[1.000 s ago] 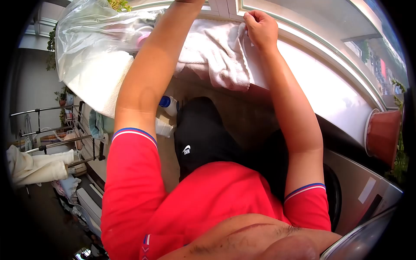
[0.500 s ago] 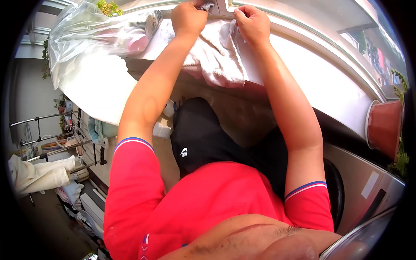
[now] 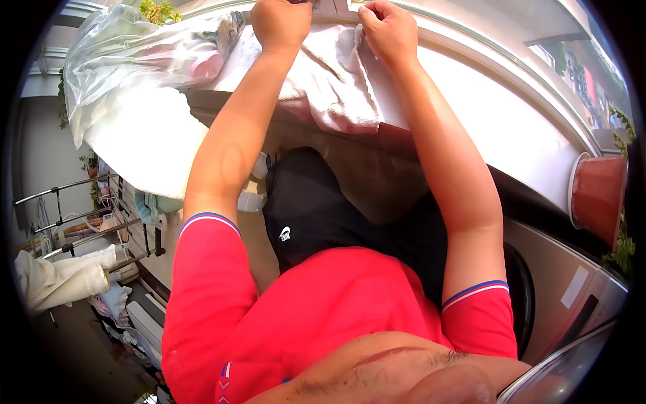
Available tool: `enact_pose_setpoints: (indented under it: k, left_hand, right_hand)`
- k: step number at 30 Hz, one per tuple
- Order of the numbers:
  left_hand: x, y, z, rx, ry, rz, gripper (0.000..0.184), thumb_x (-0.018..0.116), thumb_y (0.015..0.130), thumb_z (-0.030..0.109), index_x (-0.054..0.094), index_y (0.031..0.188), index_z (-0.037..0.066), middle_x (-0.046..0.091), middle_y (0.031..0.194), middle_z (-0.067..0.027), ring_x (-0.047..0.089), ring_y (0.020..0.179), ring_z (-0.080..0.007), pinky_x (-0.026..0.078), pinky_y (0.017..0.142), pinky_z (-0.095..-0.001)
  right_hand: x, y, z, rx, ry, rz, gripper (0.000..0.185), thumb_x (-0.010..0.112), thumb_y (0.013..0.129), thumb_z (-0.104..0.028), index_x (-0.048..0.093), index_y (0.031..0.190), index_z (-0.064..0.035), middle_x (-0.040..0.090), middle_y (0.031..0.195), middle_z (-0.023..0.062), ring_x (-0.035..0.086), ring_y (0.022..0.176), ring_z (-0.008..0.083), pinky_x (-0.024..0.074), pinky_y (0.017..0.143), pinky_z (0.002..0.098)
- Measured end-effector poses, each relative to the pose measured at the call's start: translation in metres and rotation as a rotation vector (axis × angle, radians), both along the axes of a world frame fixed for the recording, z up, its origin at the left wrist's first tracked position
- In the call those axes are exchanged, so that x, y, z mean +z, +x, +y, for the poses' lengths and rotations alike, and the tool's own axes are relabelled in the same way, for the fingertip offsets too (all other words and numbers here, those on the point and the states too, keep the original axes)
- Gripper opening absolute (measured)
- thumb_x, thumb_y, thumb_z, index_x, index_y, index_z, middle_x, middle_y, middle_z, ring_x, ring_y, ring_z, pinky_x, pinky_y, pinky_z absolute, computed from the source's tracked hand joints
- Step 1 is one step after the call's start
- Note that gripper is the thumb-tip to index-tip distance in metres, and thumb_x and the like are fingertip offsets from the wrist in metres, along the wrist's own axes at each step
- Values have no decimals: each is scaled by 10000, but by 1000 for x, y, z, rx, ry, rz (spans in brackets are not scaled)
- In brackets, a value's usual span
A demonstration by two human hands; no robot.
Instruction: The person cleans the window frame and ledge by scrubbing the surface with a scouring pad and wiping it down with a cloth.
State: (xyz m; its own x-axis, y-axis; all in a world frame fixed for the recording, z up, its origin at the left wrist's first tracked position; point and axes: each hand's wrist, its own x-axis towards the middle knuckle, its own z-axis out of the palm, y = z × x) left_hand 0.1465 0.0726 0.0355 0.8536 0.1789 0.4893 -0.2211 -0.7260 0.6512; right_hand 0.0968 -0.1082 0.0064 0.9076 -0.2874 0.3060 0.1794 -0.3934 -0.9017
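At the top edge, by the window frame, my left hand (image 3: 279,28) is closed with its fingertips largely cut off by the picture's border. A sliver of something small and dark grey shows at those fingers; its kind is not clear. My right hand (image 3: 391,32) is held a short way to the right, thumb and index finger pinched together. Whatever sits in that pinch, if anything, is too small to make out. Below and between both hands, a white towel-like cloth (image 3: 336,81) lies on the sill and hangs over its edge.
A clear plastic bag (image 3: 128,54) and a large white piece (image 3: 145,145) lie left of my left arm. A brown flowerpot (image 3: 597,198) stands on the sill at right. Below it is a grey appliance (image 3: 548,283). A metal rack (image 3: 64,219) with cloths stands at far left.
My left hand has moved slightly up and left, taking most of the small grey patterned thing out of view. My right hand has shifted a little up and stays pinched.
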Motion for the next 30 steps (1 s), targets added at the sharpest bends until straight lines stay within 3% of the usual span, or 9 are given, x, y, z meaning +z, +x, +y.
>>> enact_pose_setpoints:
  k: [2, 6, 9, 13, 14, 18, 22, 26, 30]
  left_hand:
    - [8, 4, -6, -36, -189, -166, 336, 871, 771, 297, 792, 938, 16, 762, 788, -87, 717, 694, -209, 552, 699, -327]
    - [-28, 0, -3, 29, 212, 120, 341, 872, 756, 308, 800, 958, 42, 765, 813, -109, 727, 762, -261, 556, 745, -357]
    - [-33, 2, -4, 19, 196, 145, 350, 874, 747, 316, 801, 965, 52, 767, 826, -116, 726, 793, -281, 557, 769, -367]
    - [-28, 9, -6, 33, -216, -218, 305, 864, 774, 271, 768, 884, 4, 745, 765, -115, 715, 714, -259, 548, 707, -361]
    - [-33, 9, -8, 33, -198, -275, 291, 860, 786, 248, 749, 854, -12, 735, 748, -114, 704, 677, -248, 538, 677, -353]
    - [-34, -3, 0, 20, 140, 18, 269, 825, 794, 272, 777, 913, 35, 750, 801, -136, 722, 753, -289, 546, 716, -389]
    - [-27, -9, -5, 121, 325, 127, 270, 829, 784, 287, 793, 921, 57, 763, 837, -150, 730, 768, -295, 552, 723, -390]
    - [-38, 4, 8, 195, -29, 99, 268, 844, 769, 268, 790, 883, 31, 749, 760, -139, 717, 682, -286, 550, 687, -376]
    - [-43, 1, 1, 53, 241, 38, 241, 826, 780, 265, 801, 885, 49, 755, 826, -162, 724, 785, -335, 555, 742, -412]
  right_hand:
    - [6, 1, 0, -20, -37, 11, 295, 637, 883, -301, 778, 945, -50, 756, 845, 143, 718, 823, 320, 551, 797, 412]
    - [2, 4, -1, -37, -62, -20, 298, 635, 882, -305, 780, 947, -52, 756, 844, 142, 719, 823, 319, 550, 797, 415]
    - [0, 2, 2, -9, -57, -7, 299, 637, 882, -309, 781, 948, -55, 758, 850, 137, 719, 828, 319, 551, 796, 418]
    - [-4, 4, 0, -9, -72, -40, 294, 638, 879, -311, 782, 940, -61, 760, 849, 128, 719, 823, 323, 553, 793, 420]
    - [1, 0, 2, -20, -51, 9, 291, 639, 877, -314, 783, 931, -66, 761, 850, 126, 719, 824, 327, 554, 794, 425]
    - [-5, 4, 0, -29, -102, -16, 295, 640, 876, -320, 785, 938, -71, 764, 873, 128, 720, 848, 326, 556, 805, 424]
    - [-7, 5, -2, -1, -109, -32, 299, 639, 880, -323, 784, 943, -69, 767, 884, 126, 723, 862, 327, 557, 812, 424]
    - [-6, 1, -2, 3, -70, -11, 303, 638, 884, -324, 783, 953, -68, 768, 901, 128, 725, 878, 326, 557, 818, 426]
    - [-1, 3, 3, 4, -88, 21, 300, 642, 885, -323, 782, 965, -70, 770, 919, 126, 724, 885, 321, 557, 822, 422]
